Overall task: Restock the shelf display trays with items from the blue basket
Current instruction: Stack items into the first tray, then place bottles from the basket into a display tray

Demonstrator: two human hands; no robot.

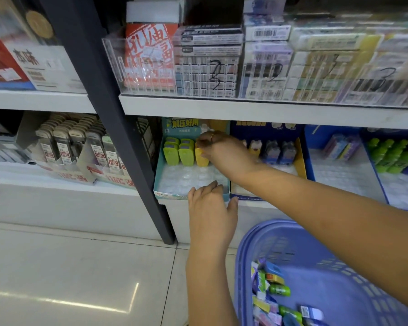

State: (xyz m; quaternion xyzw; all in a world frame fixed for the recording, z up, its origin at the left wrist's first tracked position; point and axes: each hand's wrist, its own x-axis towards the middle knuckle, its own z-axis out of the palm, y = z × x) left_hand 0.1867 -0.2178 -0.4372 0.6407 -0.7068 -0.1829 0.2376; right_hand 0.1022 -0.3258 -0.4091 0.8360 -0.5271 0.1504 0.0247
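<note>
Right, your right hand (pixel 218 147) is deep in the teal display tray (pixel 160 161) at the centre of the frame, on the lower shelf. Its fingers are curled down and pinching the top of a yellow item (pixel 201 159). That item stands upright in the back row, just to the right of the green items (pixel 178 154), which sit upright in two columns against the tray's back card. The yellow one is touching its green neighbour, or very nearly; the hand covers the gap, so I cannot tell which.

Now your left hand (pixel 211 209), just below centre: it rests on the tray's front rim, fingers fairly straight and laid over the lip, thumb out to the right near the corner. It holds nothing.

In front of the row, the tray's clear moulded insert shows bare sockets all the way to the front edge.

Your right forearm crosses over the blue display tray (pixel 308 161) next door, right of centre, where small figures stand along its back.

Down in the lower right of the frame sits the blue basket (pixel 257 241), on the floor below the shelf, with a jumble of small packets (pixel 277 289) lying loose in its bottom.
</note>
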